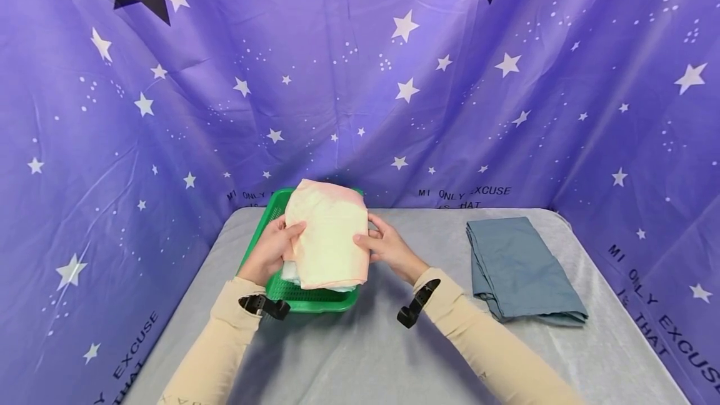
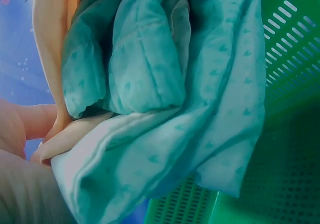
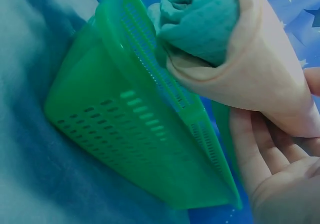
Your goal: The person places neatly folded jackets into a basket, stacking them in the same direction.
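Between both hands is a folded pale pink and cream cloth, held up over the green basket. My left hand grips its left edge with the thumb on top, and my right hand pinches the right edge the same way. Underneath, in the left wrist view, a teal patterned layer hangs in folds inside the pink one. From the right wrist view that teal fabric looks rolled up within the pink outer layer. The basket has slotted sides; the cloth hides much of its inside.
On the right of the grey-covered table lies a folded blue-grey cloth. A purple curtain with stars surrounds the table at the back and sides. Black straps are on both wrists.
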Action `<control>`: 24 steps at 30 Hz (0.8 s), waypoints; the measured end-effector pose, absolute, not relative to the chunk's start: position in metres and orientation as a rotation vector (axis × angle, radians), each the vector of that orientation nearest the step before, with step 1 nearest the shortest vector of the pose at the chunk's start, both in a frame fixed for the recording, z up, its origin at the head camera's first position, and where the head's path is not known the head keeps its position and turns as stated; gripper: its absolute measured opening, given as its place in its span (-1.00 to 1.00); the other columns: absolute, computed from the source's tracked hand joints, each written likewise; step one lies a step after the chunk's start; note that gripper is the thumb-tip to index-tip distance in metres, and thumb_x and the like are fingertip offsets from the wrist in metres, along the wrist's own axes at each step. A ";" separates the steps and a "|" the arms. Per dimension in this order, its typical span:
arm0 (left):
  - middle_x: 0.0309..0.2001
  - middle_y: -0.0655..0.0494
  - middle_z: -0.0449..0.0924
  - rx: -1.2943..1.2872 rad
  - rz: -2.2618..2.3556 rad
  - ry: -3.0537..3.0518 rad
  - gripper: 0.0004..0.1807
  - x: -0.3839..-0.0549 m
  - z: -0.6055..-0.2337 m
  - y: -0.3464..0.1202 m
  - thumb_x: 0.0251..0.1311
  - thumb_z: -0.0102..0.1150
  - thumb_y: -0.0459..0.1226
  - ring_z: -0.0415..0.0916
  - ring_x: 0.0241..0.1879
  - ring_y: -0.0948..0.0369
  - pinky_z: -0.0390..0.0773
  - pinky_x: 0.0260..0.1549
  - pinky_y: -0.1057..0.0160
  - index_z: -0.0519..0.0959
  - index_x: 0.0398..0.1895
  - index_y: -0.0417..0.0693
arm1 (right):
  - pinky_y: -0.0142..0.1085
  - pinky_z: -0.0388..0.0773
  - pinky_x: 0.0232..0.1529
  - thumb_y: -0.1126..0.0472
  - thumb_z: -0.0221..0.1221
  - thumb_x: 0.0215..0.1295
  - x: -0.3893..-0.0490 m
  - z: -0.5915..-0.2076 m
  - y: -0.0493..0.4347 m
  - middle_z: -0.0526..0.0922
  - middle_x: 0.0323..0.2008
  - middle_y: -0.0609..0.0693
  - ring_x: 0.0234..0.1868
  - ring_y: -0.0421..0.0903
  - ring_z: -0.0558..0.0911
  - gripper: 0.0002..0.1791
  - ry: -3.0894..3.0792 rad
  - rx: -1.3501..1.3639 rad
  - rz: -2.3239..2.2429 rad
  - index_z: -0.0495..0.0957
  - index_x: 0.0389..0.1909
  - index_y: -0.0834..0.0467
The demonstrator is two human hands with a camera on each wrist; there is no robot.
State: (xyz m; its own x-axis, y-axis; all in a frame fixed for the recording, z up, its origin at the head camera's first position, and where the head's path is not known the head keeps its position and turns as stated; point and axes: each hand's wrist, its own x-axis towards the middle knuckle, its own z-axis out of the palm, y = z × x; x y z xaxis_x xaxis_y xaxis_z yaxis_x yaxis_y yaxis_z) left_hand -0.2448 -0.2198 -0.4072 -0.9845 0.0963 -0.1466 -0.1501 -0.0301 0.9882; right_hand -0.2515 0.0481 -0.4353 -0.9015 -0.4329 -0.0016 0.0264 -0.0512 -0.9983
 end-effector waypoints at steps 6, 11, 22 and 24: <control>-0.34 0.28 0.63 -0.118 2.148 2.070 -0.57 -0.252 -0.414 -0.226 0.55 0.01 -0.30 0.65 -0.40 0.35 0.67 -0.38 0.36 0.30 0.38 -0.26 | -0.17 0.75 -0.23 0.18 0.23 0.44 -0.254 -0.440 0.035 0.65 0.14 0.26 -0.13 -0.12 0.75 -0.20 1.886 -0.431 -2.034 0.09 0.61 -0.03; -0.33 0.25 0.62 -0.161 2.155 2.050 -0.51 -0.255 -0.415 -0.226 0.55 -0.02 -0.32 0.65 -0.40 0.34 0.67 -0.38 0.36 0.24 0.45 -0.26 | -0.14 0.75 -0.23 0.20 0.24 0.44 -0.256 -0.444 0.031 0.66 0.12 0.25 -0.14 -0.10 0.75 -0.20 1.858 -0.439 -2.035 0.11 0.60 -0.04; -0.40 0.22 0.61 -0.257 2.159 2.015 -0.61 -0.265 -0.413 -0.227 0.54 -0.07 -0.37 0.63 -0.46 0.32 0.65 -0.44 0.35 0.30 0.35 -0.26 | -0.06 0.75 -0.16 0.16 0.23 0.45 -0.262 -0.446 0.022 0.65 0.17 0.23 -0.10 -0.05 0.76 -0.25 1.835 -0.375 -2.001 0.16 0.57 -0.10; -0.44 0.23 0.61 -0.284 2.152 2.022 -0.65 -0.267 -0.413 -0.228 0.53 -0.06 -0.37 0.62 -0.50 0.32 0.64 -0.47 0.35 0.33 0.30 -0.25 | -0.05 0.75 -0.14 0.14 0.21 0.46 -0.263 -0.445 0.020 0.64 0.18 0.22 -0.09 -0.04 0.75 -0.26 1.840 -0.365 -1.990 0.16 0.57 -0.12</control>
State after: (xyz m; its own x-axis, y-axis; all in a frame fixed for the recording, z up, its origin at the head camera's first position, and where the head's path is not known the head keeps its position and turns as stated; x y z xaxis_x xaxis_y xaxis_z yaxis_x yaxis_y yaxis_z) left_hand -0.2673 -0.2277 -0.4133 -0.9666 -0.0031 -0.2563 -0.2556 -0.0623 0.9648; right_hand -0.2626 0.0202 -0.4454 -0.8844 -0.4598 -0.0798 0.1155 -0.0501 -0.9920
